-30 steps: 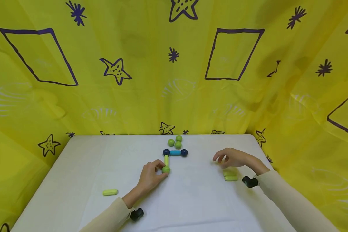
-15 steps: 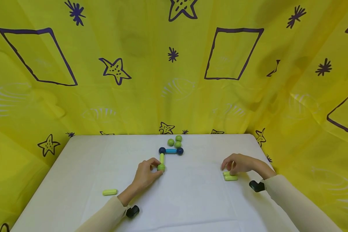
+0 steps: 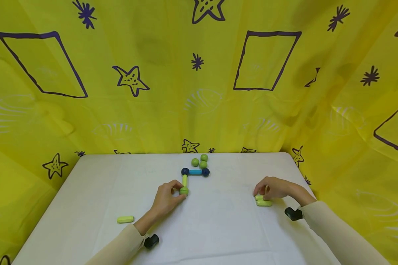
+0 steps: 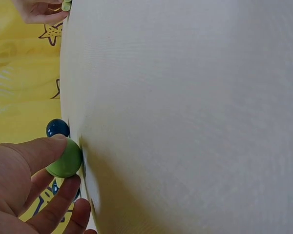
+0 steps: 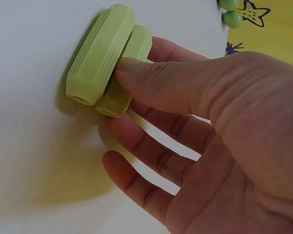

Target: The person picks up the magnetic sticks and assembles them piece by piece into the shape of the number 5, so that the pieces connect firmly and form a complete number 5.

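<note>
Between thumb and fingers my left hand (image 3: 167, 198) pinches a green ball (image 4: 67, 162). A light green rod (image 3: 185, 180) joins that ball to a dark blue ball (image 3: 185, 171). From there a light blue rod (image 3: 195, 172) runs right to a second dark blue ball (image 3: 205, 172), so the joined pieces form a corner on the table. Over at the right, my right hand (image 3: 274, 188) pinches the farther light green rod (image 5: 136, 46) of two lying side by side. The nearer light green rod (image 5: 100, 56) lies against it, outside the thumb.
Several loose green balls, one of them a green ball (image 3: 195, 162) at the left, sit behind the blue pieces. Another light green rod (image 3: 125, 219) lies left of my left forearm. A yellow patterned curtain (image 3: 159, 110) borders the white table (image 3: 225, 228) at back and sides.
My right hand has come down and slightly right onto the pair of rods and taken hold of the farther one. My left hand has shifted the joined pieces slightly left.
</note>
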Available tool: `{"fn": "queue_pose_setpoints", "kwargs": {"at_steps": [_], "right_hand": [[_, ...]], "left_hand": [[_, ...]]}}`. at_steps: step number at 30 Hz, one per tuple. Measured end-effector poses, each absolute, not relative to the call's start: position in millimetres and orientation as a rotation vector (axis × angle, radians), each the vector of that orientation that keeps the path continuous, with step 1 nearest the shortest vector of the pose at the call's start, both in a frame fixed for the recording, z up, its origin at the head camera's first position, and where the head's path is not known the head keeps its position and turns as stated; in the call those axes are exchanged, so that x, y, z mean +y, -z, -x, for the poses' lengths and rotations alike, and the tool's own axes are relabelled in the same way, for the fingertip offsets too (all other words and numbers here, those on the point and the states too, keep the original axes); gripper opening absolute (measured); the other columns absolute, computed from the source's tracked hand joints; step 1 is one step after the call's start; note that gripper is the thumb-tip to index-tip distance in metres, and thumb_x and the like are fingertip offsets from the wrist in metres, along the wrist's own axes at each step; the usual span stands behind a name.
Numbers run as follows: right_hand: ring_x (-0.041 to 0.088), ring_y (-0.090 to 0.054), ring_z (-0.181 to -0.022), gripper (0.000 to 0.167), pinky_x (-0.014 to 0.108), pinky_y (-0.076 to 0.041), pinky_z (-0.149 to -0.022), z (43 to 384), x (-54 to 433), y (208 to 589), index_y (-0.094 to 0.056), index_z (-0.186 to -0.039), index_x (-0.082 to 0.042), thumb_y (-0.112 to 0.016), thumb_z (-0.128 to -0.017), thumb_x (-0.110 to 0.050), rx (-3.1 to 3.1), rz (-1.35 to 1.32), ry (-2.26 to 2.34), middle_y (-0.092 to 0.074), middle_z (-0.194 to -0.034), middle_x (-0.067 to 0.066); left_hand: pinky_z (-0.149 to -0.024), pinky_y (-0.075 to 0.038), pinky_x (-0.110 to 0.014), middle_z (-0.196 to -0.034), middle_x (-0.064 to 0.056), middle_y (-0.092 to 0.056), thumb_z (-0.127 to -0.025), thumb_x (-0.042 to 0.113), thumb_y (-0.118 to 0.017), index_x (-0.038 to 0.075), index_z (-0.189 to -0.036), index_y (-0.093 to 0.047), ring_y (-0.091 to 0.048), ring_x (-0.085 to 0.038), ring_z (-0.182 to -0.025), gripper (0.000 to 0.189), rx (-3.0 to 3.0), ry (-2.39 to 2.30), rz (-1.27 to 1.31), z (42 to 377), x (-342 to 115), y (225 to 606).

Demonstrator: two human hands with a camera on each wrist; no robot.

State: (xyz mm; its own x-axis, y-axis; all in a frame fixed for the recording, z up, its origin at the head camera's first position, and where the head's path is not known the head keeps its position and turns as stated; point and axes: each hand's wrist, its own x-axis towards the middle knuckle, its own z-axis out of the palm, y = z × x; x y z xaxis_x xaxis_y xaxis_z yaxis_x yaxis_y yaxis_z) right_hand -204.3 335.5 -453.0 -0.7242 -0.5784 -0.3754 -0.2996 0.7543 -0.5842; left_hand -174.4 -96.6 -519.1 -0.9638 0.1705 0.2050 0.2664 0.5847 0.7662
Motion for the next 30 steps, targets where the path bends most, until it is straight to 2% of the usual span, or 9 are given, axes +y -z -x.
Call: {"fn": "queue_pose_setpoints", "kwargs": {"at_steps": [6, 15, 30], "right_hand": [[0.017, -0.054, -0.086, 0.026, 0.03, -0.049, -0.077, 202.3, 335.7, 453.2, -0.077, -0.107, -0.014, -0.072, -0.088, 0.004, 2.426, 0.674, 0.662, -0.064, -0.094, 0.0], [0.012, -0.053, -0.08, 0.02, 0.028, -0.048, -0.074, 197.6, 333.4, 454.3, -0.076, -0.106, -0.012, -0.071, -0.091, 0.001, 2.466, 0.765, 0.634, -0.064, -0.09, -0.006], [0.015, -0.058, -0.087, 0.022, 0.03, -0.052, -0.077, 199.5, 334.7, 446.4, -0.075, -0.109, -0.015, -0.071, -0.092, -0.001, 2.475, 0.754, 0.638, -0.067, -0.098, -0.003]], "left_hand": [[-0.075, -0.041, -0.033, -0.093, 0.003, -0.072, -0.08, 0.01, -0.088, 0.014, -0.098, -0.073, -0.052, -0.02, -0.08, 0.025, -2.699, 1.316, 0.368, 174.0, -96.5, 519.1], [-0.075, -0.041, -0.033, -0.093, 0.002, -0.073, -0.08, 0.01, -0.088, 0.013, -0.098, -0.073, -0.053, -0.021, -0.08, 0.023, -2.681, 1.317, 0.387, 173.8, -96.8, 521.0], [-0.076, -0.041, -0.033, -0.095, 0.003, -0.073, -0.08, 0.011, -0.088, 0.014, -0.099, -0.073, -0.054, -0.021, -0.082, 0.024, -2.7, 1.34, 0.378, 173.6, -97.6, 519.9]]}}
